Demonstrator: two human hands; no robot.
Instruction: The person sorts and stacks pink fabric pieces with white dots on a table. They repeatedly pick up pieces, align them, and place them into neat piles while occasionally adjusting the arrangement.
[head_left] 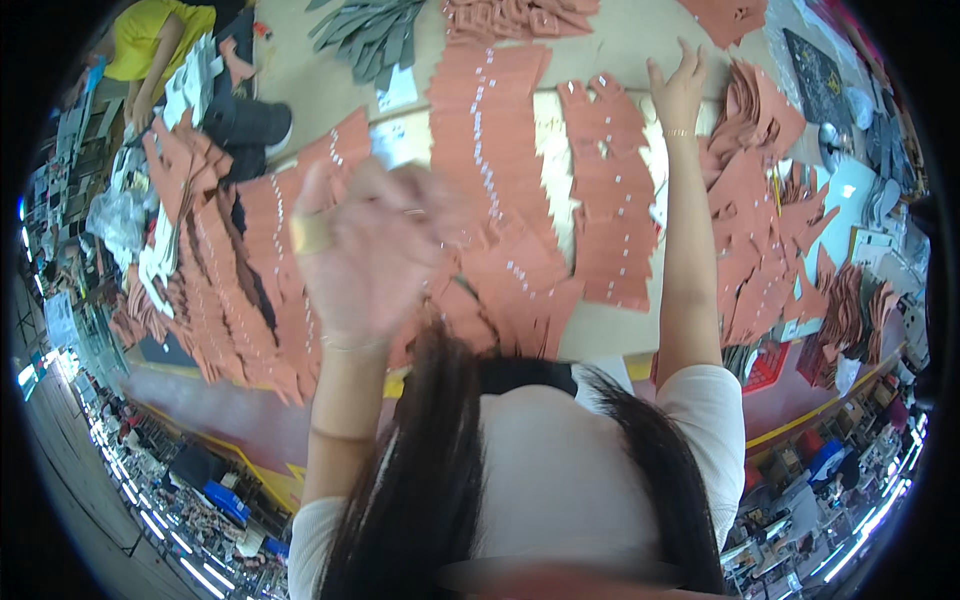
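Note:
My left hand [375,245], smeared by motion, is raised over the left part of the table, above overlapping rows of salmon-coloured cut pieces [275,225]. A yellowish wrap shows on one of its digits; its fingers look bent, and I cannot tell whether anything is in them. My right hand [682,92] reaches toward the far right with fingers apart and holds nothing. Beside it lie a narrow row of salmon pieces [615,215] and a fanned pile [750,115]. A long overlapping row of salmon pieces [490,130] bearing small white stickers runs down the middle.
Grey-green strips [370,40] and more salmon pieces [520,18] lie along the table's far side. A dark cylindrical object [248,122] stands at the left. Another person in a yellow top [160,40] is at the far left. A red crate [766,366] sits low at the right.

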